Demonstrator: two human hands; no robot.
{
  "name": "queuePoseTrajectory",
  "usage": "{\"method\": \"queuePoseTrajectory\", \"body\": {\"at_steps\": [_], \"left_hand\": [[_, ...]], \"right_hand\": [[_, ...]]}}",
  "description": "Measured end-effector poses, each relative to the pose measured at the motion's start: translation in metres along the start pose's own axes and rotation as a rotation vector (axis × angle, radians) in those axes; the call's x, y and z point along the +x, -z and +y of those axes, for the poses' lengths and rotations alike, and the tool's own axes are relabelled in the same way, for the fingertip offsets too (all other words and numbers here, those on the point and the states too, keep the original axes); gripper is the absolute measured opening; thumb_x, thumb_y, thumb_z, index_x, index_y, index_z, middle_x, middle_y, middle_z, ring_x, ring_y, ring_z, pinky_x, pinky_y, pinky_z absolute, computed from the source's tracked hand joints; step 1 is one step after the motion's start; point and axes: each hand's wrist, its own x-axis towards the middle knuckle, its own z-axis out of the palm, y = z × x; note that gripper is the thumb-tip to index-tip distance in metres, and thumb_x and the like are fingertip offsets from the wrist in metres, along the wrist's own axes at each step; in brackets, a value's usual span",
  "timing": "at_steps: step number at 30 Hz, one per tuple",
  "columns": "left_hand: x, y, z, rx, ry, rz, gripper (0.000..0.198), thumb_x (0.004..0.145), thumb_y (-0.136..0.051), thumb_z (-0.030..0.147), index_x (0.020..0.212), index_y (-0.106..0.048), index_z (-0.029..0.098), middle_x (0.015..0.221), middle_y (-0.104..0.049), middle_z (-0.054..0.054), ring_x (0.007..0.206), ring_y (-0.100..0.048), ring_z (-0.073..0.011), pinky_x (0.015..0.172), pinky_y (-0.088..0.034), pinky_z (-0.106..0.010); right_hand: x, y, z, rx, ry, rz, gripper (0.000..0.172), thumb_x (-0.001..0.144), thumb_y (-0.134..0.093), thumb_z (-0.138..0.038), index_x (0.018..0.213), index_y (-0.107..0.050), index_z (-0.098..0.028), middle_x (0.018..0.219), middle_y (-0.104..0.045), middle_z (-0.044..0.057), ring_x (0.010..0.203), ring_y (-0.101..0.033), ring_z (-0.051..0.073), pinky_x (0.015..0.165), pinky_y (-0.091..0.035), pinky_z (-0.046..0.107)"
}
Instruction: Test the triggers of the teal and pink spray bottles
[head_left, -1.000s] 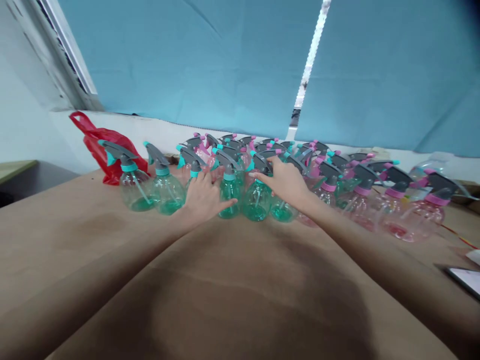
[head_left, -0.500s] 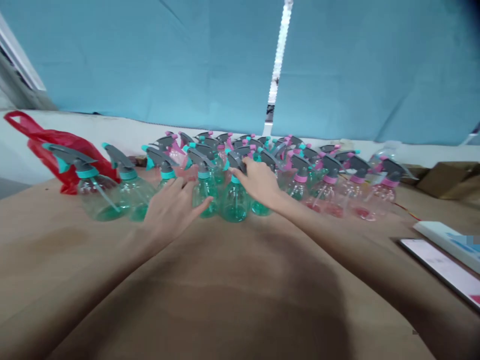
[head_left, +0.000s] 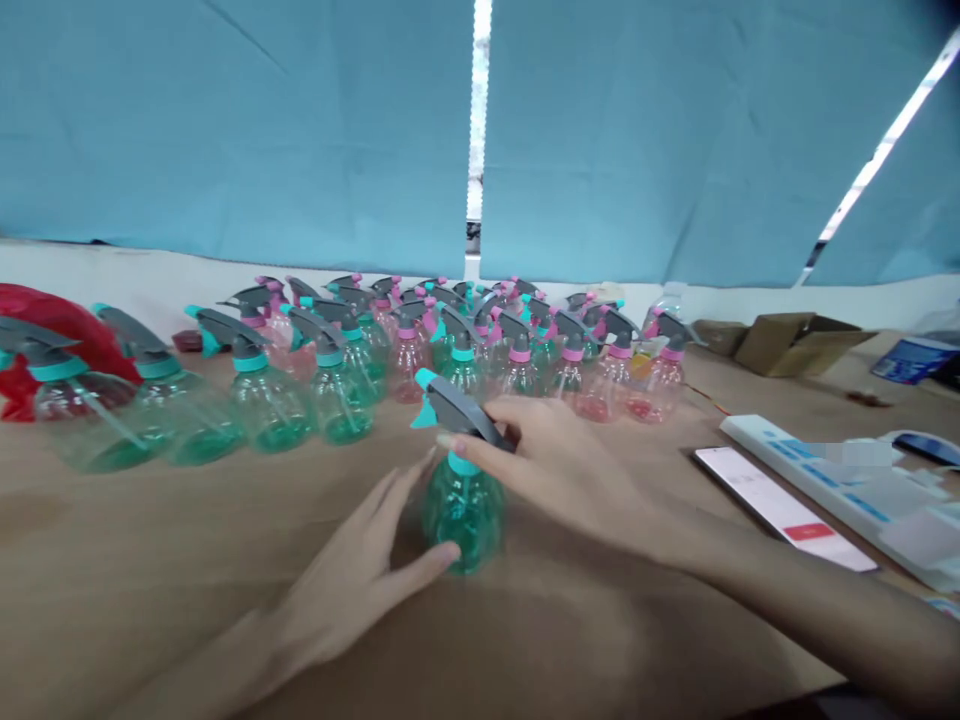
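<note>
A clear green spray bottle (head_left: 466,515) with a grey and turquoise trigger head stands slightly tilted in front of me, apart from the others. My right hand (head_left: 536,450) grips it round the neck and trigger, thumb across the front. Beside the bottle's left side is my left hand (head_left: 367,550), its fingers spread and the thumb near the base; whether it touches the plastic I cannot tell. Behind stand several more green spray bottles (head_left: 274,405) at left and pink spray bottles (head_left: 606,380) at right, some with a little liquid inside.
A red plastic bag (head_left: 82,325) lies at the far left behind the bottles. To the right are a phone (head_left: 780,505) with a lit screen, a white power strip (head_left: 817,480) and an open cardboard box (head_left: 795,340). A blue sheet (head_left: 337,130) hangs at the back.
My right hand has pulled a green spray bottle out of the front row towards me. My left hand has come back and right, beside it. The view has turned to the right.
</note>
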Motion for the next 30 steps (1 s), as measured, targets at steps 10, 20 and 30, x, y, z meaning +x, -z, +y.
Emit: {"method": "queuePoseTrajectory", "body": {"at_steps": [10, 20, 30], "left_hand": [[0.022, -0.045, 0.036, -0.279, -0.101, -0.038, 0.065, 0.085, -0.061, 0.039, 0.139, -0.026, 0.03, 0.14, -0.045, -0.009, 0.127, -0.045, -0.0286, 0.102, -0.039, -0.051], [0.059, -0.068, 0.05, -0.308, -0.172, -0.079, 0.069, 0.08, -0.064, 0.051, 0.135, -0.032, 0.022, 0.136, -0.047, -0.014, 0.129, -0.041, -0.0308, 0.104, -0.034, -0.052], [0.065, -0.057, 0.02, -0.083, -0.134, -0.158, 0.078, 0.084, -0.054, 0.058, 0.144, -0.021, 0.019, 0.143, -0.039, -0.015, 0.131, -0.037, -0.0298, 0.105, -0.033, -0.05]], "right_hand": [[-0.033, 0.036, 0.035, 0.322, -0.02, -0.061, 0.028, 0.074, -0.069, -0.04, 0.096, -0.062, -0.025, 0.083, -0.069, 0.0, 0.069, -0.062, 0.018, 0.058, -0.045, 0.028], [-0.018, 0.006, 0.076, 0.607, -0.048, 0.067, 0.021, 0.08, -0.062, -0.043, 0.095, -0.061, -0.028, 0.072, -0.057, -0.003, 0.066, -0.053, 0.015, 0.06, -0.044, 0.028], [0.008, -0.015, 0.091, 0.752, -0.01, 0.111, 0.02, 0.081, -0.061, -0.043, 0.093, -0.059, -0.027, 0.083, -0.058, -0.002, 0.07, -0.054, 0.015, 0.067, -0.045, 0.031]]}}
